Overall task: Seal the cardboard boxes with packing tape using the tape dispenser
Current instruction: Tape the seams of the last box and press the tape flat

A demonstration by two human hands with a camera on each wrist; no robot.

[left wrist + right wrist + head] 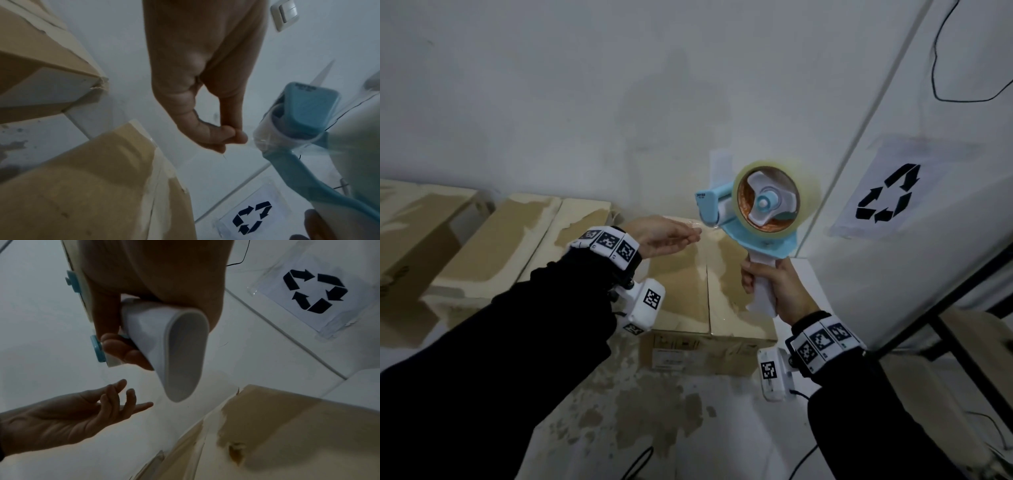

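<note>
My right hand (763, 284) grips the white handle of a blue tape dispenser (767, 202) and holds it upright in the air, above the far right part of a brown cardboard box (688, 294). A roll of clear tape sits on the dispenser. My left hand (690, 236) hovers over the box's far edge, just left of the dispenser's mouth. In the left wrist view its thumb and fingertips (234, 138) pinch together at the tape's clear loose end, next to the dispenser's roller (265, 134). The box's top flaps are closed, with a centre seam (707, 291).
Several more cardboard boxes (493, 246) line the wall to the left. A white panel with a recycling sign (883, 195) leans at the right, with a black frame (945, 308) below it. The stained floor (654, 411) lies in front, with cables on it.
</note>
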